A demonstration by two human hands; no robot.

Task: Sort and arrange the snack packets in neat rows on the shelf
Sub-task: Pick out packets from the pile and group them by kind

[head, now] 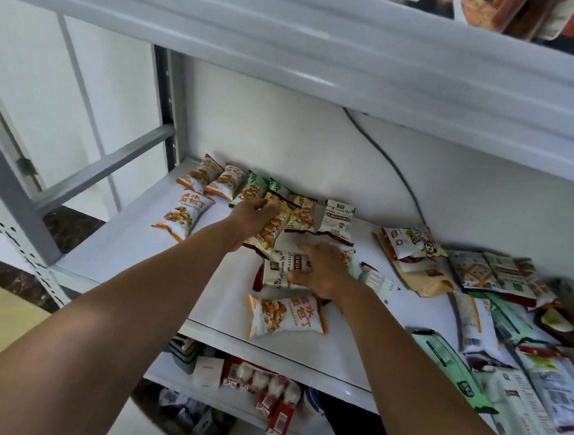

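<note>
L hand (252, 214) reaches to the back of the white shelf (121, 259), fingers curled round the top end of a yellow packet (272, 228) w/ brown trim and a pic of golden snack pieces; its print is too blurred to read. The packet lies tilted, partly over the back row. R hand (322, 268) sits nearer the front on a cream packet (283, 268) w/ brown lettering (illegible), fingers across its top and thumb tucked at the near edge, so it has hold of it. Back row, L to R: two orange-white packets (213, 179), two green packets (267, 186), another yellow one (302, 213), then a cream-and-brown packet (337, 218) standing on end. Orange-white ones carry big orange chars, 水 and 包丁 readable, plus small Latin text I can't make out; one more lies alone at far L (182, 217), another near the front edge (284, 315), just below R hand. To the R, a loose pile of mixed packets (480, 277), overlapping, incl. a long green packet (452, 367) at the front. Black cable (386, 160) runs down the wall behind. Lower shelf holds red-white packets (272, 387).
</note>
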